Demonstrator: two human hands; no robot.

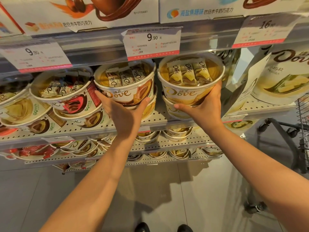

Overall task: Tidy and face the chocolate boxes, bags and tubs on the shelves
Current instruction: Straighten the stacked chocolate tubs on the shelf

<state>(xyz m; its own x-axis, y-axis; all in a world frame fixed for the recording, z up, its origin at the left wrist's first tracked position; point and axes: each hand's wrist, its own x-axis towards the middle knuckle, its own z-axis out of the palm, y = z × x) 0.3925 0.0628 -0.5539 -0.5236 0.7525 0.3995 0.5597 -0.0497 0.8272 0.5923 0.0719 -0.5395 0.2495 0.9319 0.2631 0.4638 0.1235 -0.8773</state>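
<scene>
Hands (124, 113) (206, 104) cup two Dove tubs (127, 84) (189, 81) under the shelf rail (93, 51).

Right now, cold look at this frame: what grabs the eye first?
Two bare arms reach up from the bottom, each hand cupping a Dove tub on the middle shelf: the left hand holds the brown tub, the right hand the white-and-gold tub, both topping short stacks. Just above them hangs the 9.90 price tag; tilted tubs crowd the left, and a big white Dove bag stands far right.
</scene>
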